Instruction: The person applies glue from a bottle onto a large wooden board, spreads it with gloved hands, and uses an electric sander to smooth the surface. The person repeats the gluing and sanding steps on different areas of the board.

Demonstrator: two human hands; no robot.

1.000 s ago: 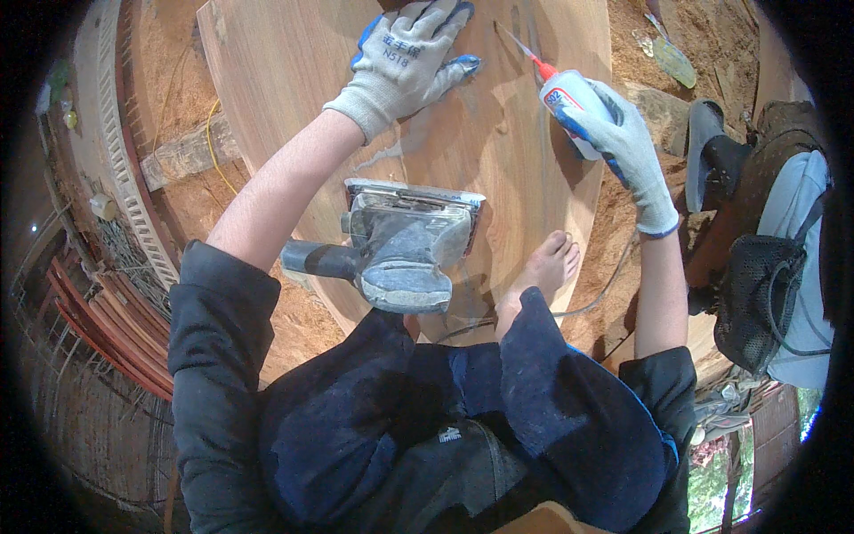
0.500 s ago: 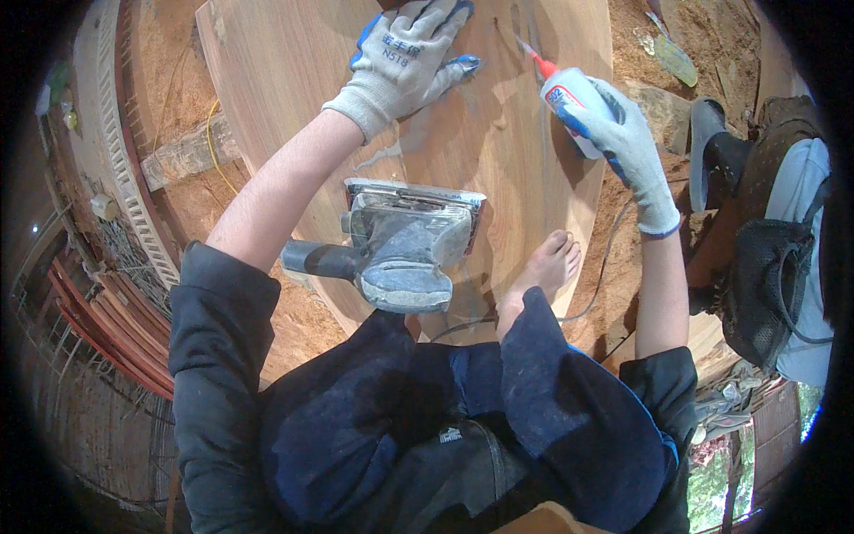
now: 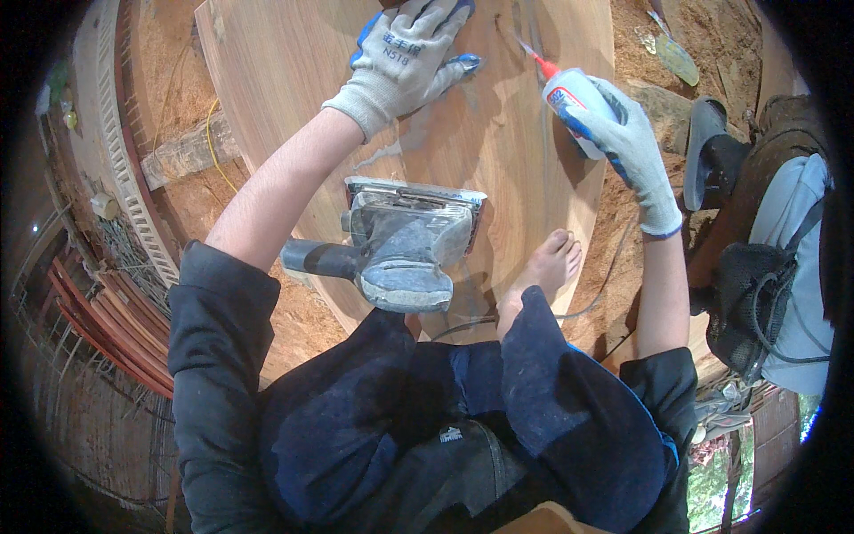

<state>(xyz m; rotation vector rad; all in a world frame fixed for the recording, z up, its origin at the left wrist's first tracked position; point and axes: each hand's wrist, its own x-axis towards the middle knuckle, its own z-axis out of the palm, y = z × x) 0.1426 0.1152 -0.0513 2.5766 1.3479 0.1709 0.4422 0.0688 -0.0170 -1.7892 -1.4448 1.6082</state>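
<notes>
A broad wooden board [image 3: 525, 178] with brown grain lies beneath my hands. My left hand [image 3: 409, 44], in a grey-white glove with blue on its fingers, rests on it near the far edge of the view. Its fingers are stretched out, and the tips reach a dark brown thing cut off by the frame. In my gloved right hand [image 3: 623, 133] is a white glue bottle [image 3: 578, 93] with a red nozzle, tilted so the thin tip points far left, close to a dark mark in the wood. Between my arms an electric sander [image 3: 409, 240] sits on the board.
My bare foot [image 3: 551, 262] stands on the board beside the sander's cable [image 3: 600, 289]. Sawdust covers the ground around. At the right are a person's slipper [image 3: 705, 151] and a black mesh bag [image 3: 752, 303]. Reddish rods [image 3: 120, 329] lie at the left.
Both my hands and the glue bottle stay nearly in place. At the right, the slipper and the black mesh bag have shifted slightly.
</notes>
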